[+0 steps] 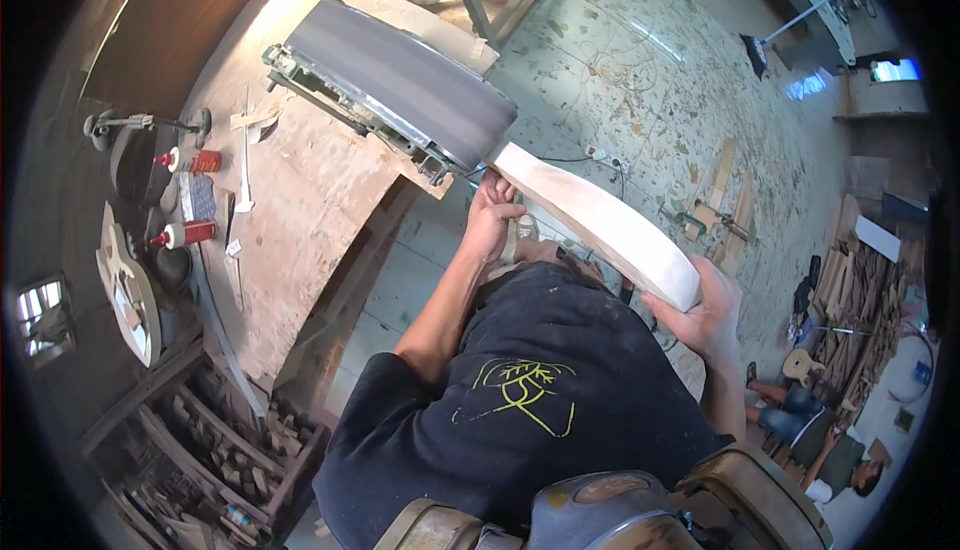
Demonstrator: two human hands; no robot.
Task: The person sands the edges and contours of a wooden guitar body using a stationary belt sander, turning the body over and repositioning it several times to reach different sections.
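A long pale curved wooden piece (600, 225) runs from beneath the end of a belt sander (395, 75) with a wide grey belt down toward my right side. My left hand (492, 212) grips the piece's far, narrower end from below, just under the sander's end, with fingers curled and partly hidden. My right hand (705, 310) wraps round the broad near end, thumb along its side. Whether the wood touches the belt I cannot tell. The sander rests on a plywood bench (290, 290) to my left.
Red-labelled glue bottles (190, 161), a guitar-shaped board (130, 295) and thin strips lie along the left. Wood offcuts fill a rack (230, 450) below. Clamped boards (720, 190) lie on the floor. A co-worker (830, 450) is at the right beside stacked wood (850, 320).
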